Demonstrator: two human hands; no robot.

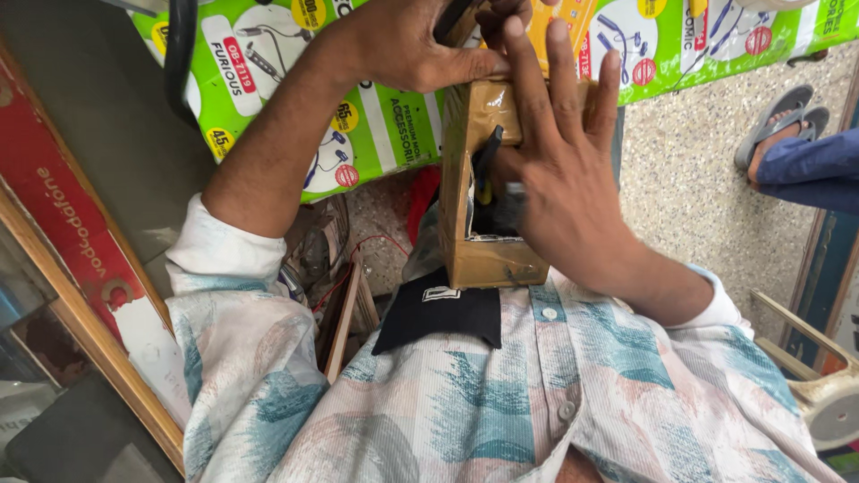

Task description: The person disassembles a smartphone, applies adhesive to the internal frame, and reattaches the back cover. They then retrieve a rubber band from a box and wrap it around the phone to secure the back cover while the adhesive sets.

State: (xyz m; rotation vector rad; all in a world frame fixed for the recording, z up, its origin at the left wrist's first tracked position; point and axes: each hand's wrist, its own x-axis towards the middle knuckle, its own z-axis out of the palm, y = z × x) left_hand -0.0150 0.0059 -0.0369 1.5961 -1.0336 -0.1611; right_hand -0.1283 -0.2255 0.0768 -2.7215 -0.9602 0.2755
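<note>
A small brown cardboard box (467, 179), wrapped in shiny tape, is held upright in front of my chest. Its open side shows dark contents (490, 215) that I cannot make out. My left hand (403, 45) clamps the top of the box from the left. My right hand (559, 179) lies over the box's right side with its fingers spread upward. Its thumb reaches into the opening, so the box wall sits between thumb and fingers.
A black cloth piece (438, 313) lies on my patterned shirt below the box. Green printed posters (376, 125) hang behind. A wooden frame with a red strip (63, 233) runs along the left. Another person's sandalled foot (778, 125) rests on the speckled floor, and a plastic chair (828, 394) stands at the right.
</note>
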